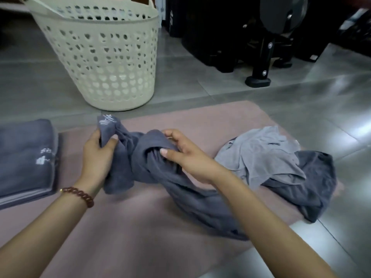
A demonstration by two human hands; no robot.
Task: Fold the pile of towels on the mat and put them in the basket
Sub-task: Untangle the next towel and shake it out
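Head view: the left hand (98, 151) has its fingers (112, 138) curled around the logo corner of a dark grey towel (140, 163), holding that corner up over the middle of the pink mat (140, 247). The right hand (190, 157) pinches a bunched fold of the same towel between thumb and fingers. The rest of the towel is twisted and trails across the mat toward its near-right edge.

- A crumpled light grey towel (259, 155) lies at the mat's right edge, on top of more dark cloth (315, 185) that spills onto the tile floor (301, 93). Cannot tell whether that cloth is a separate towel.
- A folded towel stack (24, 157) sits at the mat's left edge.
- The cream perforated basket (100, 57) stands upright on the floor just past the mat's far edge, toward the left. Its contents are not visible.
- A black equipment stand (261, 63) is at far right, well apart from the mat.
- There is a bead bracelet (80, 194) on the left wrist.
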